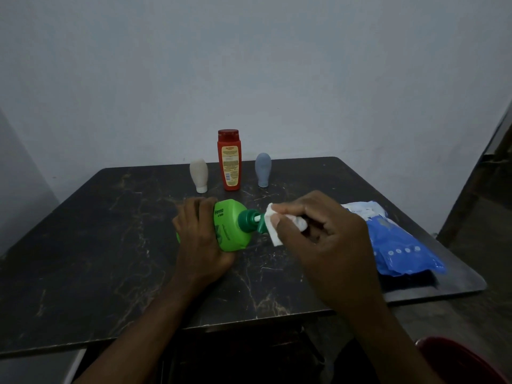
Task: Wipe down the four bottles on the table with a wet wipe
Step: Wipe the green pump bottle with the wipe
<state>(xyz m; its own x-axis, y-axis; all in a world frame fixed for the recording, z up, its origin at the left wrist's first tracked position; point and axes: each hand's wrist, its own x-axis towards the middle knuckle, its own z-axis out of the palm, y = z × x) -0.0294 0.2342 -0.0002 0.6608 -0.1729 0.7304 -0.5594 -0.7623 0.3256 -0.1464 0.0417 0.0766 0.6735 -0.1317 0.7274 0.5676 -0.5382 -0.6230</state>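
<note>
Green plastic pump bottle (230, 227) held sideways over the dark marbled counter (110, 245), left hand (199, 234) gripping its body, pump pointing right into the white wet wipe (273, 232) pinched by the right hand (327, 234).

- Table (110, 231): dark stone-look top with pale veins, smooth, faint sheen.
- Green bottle (231, 225), near centre: smooth glossy plastic, with a darker green plastic pump.
- Wet wipe (273, 234): white, soft, cloth-like, crumpled.
- Red bottle (228, 162), far centre: glossy plastic with a matt pale label.
- Cream bottle (199, 173) and grey-blue bottle (263, 169): smooth and matt.
- Blue pack (399, 239), right: shiny, crinkled plastic film.
- Wall (249, 65): matt, painted.
</note>
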